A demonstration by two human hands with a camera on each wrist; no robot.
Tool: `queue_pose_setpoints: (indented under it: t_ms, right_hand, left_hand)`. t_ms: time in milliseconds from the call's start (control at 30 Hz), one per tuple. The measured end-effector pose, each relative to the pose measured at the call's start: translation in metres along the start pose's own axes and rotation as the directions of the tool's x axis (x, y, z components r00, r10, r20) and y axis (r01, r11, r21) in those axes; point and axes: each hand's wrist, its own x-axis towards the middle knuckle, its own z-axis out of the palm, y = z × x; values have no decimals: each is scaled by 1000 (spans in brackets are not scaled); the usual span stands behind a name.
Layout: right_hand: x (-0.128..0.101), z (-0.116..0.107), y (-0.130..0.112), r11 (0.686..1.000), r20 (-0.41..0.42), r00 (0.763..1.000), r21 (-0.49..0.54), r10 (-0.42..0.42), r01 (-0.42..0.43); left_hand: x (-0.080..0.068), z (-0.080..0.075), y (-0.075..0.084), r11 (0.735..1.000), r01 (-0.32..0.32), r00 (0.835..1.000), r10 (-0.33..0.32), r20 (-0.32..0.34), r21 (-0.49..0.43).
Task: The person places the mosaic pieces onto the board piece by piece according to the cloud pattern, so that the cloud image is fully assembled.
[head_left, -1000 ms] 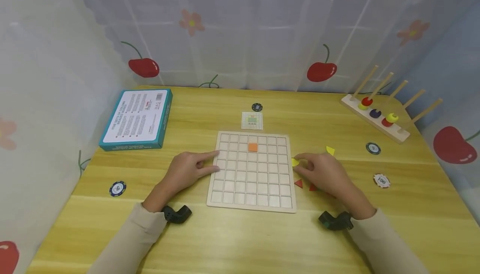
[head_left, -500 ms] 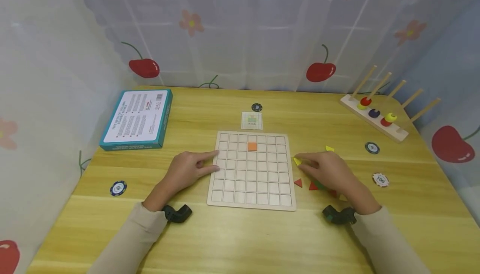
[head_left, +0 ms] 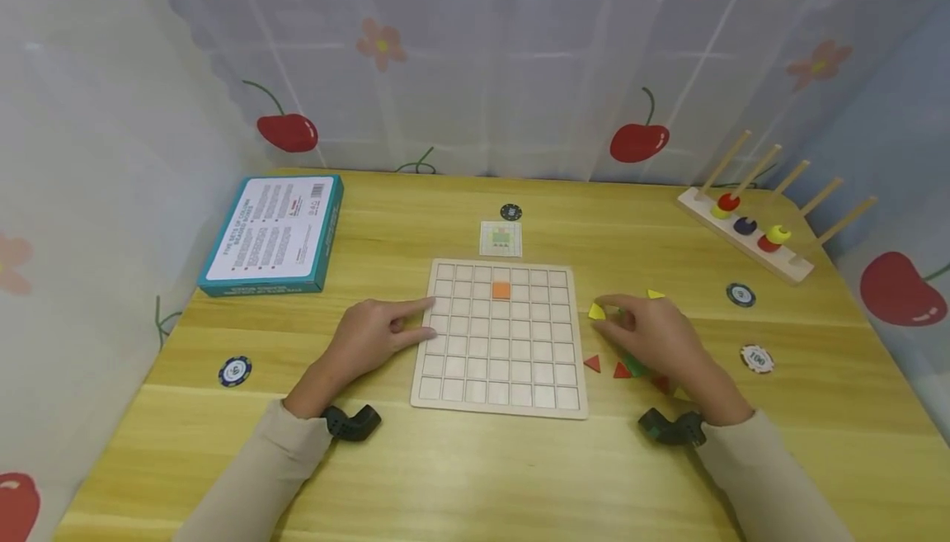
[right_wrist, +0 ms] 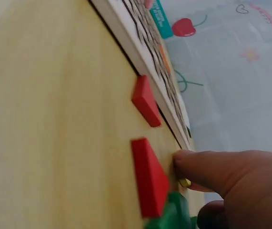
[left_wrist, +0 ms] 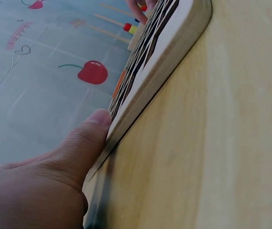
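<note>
A pale wooden grid board (head_left: 498,340) lies in the middle of the table, with one orange square tile (head_left: 500,290) in its second row. My left hand (head_left: 371,336) rests flat at the board's left edge, fingers straight, its thumb against the board's side (left_wrist: 150,71). My right hand (head_left: 653,336) is just right of the board and pinches a yellow piece (head_left: 597,311) between thumb and fingertip. Two red triangles (head_left: 591,363) (right_wrist: 145,101) and a green piece (head_left: 636,366) lie beside that hand. Another yellow piece (head_left: 656,295) sits behind it.
A teal box (head_left: 273,234) lies at the back left. A small pattern card (head_left: 500,238) and a dark chip (head_left: 510,212) sit behind the board. A peg rack with coloured rings (head_left: 750,228) stands at the back right. Chips (head_left: 234,371) (head_left: 756,357) lie on both sides.
My right hand has lifted the yellow piece slightly and drawn it a little right, away from the board's edge. The left hand has stayed put.
</note>
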Motion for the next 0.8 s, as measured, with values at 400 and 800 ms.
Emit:
queue_pose_setpoints:
  t_ms: [400,800]
  right_hand:
    - [8,6,-17,999,-68,997,-16,-29,28]
    - [45,19,-64,991,-10,997,106,-75,76]
  left_hand:
    - [2,-1,2,1000,-21,1000,21,-14,-3]
    - [0,-1,2,1000,6,1000,-6,-1,-7]
